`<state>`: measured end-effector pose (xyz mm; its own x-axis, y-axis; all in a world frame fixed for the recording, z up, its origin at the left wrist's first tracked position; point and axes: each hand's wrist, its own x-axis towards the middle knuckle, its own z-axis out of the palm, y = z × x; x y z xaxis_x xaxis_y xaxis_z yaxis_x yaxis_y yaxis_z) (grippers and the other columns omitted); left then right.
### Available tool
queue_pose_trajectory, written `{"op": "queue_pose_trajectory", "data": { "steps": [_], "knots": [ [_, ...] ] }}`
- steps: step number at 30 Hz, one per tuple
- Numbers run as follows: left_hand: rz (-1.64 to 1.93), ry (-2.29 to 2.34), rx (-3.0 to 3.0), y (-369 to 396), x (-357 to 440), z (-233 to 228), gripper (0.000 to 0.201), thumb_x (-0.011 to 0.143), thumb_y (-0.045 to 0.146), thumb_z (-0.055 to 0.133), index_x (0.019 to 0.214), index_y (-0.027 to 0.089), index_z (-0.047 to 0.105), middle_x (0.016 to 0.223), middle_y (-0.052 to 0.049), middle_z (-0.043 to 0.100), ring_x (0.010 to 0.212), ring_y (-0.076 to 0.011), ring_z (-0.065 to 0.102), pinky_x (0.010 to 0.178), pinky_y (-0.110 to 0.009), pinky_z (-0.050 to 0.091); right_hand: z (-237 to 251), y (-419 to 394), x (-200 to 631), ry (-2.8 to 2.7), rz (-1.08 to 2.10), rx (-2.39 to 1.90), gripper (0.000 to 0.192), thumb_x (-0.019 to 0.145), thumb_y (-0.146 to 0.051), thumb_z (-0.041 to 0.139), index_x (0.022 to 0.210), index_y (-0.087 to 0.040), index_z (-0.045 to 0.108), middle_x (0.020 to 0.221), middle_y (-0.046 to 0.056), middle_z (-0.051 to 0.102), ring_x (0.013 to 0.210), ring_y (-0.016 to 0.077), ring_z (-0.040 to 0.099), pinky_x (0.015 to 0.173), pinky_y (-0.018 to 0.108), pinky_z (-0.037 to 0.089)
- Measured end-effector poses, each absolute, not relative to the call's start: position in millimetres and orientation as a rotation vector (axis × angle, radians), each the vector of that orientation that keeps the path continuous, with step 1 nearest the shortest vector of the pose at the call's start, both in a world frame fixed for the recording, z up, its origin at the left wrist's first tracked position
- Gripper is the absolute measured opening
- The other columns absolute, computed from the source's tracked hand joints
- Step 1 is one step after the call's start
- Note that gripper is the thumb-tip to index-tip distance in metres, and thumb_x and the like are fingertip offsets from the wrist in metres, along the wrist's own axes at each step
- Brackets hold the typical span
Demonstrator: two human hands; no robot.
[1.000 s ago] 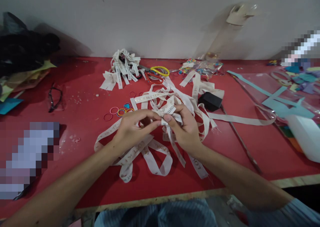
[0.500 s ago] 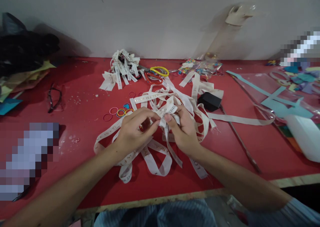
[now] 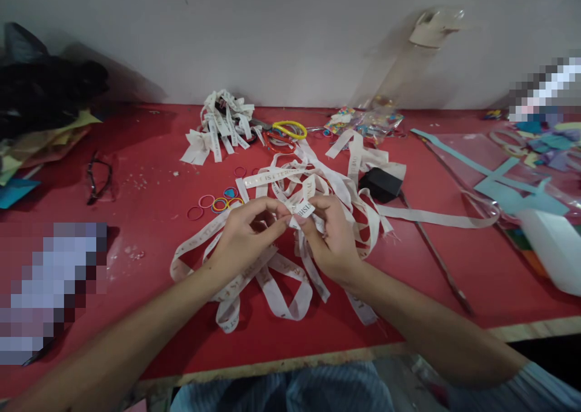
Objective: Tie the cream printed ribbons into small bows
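Note:
Between my two hands is a folded piece of white printed ribbon (image 3: 303,211), with lettering on its upper face. My left hand (image 3: 247,233) pinches its left edge between thumb and fingertips. On the other side my right hand (image 3: 334,236) grips it, thumb in front and fingers behind. A ribbon tail hangs down below the right thumb. Loose lengths of the same ribbon (image 3: 290,300) lie tangled on the red table under and around both hands. Several coloured elastic bands (image 3: 207,201) lie just beyond my left hand.
Behind the tangle lie yellow-handled scissors (image 3: 290,129) and red-handled scissors (image 3: 279,141), beside a pile of knotted ribbon pieces (image 3: 222,121). A black block (image 3: 381,184) and a thin rod (image 3: 436,255) are on the right. Glasses (image 3: 98,179) lie left; a white box (image 3: 554,248) stands far right.
My right hand has shifted slightly left, its fingers closing nearer the left fingertips. The held ribbon has turned and been folded smaller between them; its hanging tail has moved a little.

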<state>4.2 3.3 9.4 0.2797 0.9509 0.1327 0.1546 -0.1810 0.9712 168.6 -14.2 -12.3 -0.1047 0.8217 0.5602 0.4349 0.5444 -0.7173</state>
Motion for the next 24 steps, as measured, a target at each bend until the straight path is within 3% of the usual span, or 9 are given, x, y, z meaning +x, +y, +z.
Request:
{"op": "queue_pose_trajectory", "data": {
  "steps": [6, 14, 24],
  "knots": [
    [0.87, 0.9, 1.192, 6.8, 1.4, 1.8, 0.011, 0.077, 0.024, 0.068, 0.085, 0.018, 0.062, 0.058, 0.006, 0.055, 0.043, -0.0038, 0.047, 0.042, -0.014, 0.04, -7.9, -12.5, 174.0, -1.832, 0.299, -1.049, 0.008, 0.089, -0.021, 0.056, 0.095, -0.024, 0.052, 0.08, 0.0, 0.063, 0.068, 0.0133, 0.064, 0.06, 0.027, 0.052],
    [0.76, 0.821, 1.124, 13.4, -3.2, 1.5, 0.017, 0.073, 0.027, 0.073, 0.082, 0.017, 0.064, 0.059, 0.004, 0.057, 0.043, -0.0057, 0.049, 0.042, -0.017, 0.044, -4.3, -7.1, 179.8, -2.004, 0.177, -0.844, 0.008, 0.085, -0.019, 0.058, 0.088, -0.026, 0.058, 0.084, 0.002, 0.074, 0.078, 0.0187, 0.071, 0.069, 0.034, 0.056],
    [0.8, 0.876, 1.257, 15.9, -4.7, 0.4, 0.018, 0.073, 0.029, 0.073, 0.081, 0.017, 0.063, 0.063, 0.002, 0.058, 0.051, -0.0069, 0.052, 0.045, -0.016, 0.046, -3.8, -5.5, 180.8, -2.027, 0.157, -0.848, 0.004, 0.085, -0.021, 0.06, 0.088, -0.024, 0.061, 0.085, 0.003, 0.075, 0.076, 0.018, 0.071, 0.068, 0.033, 0.055]
  ]
}}
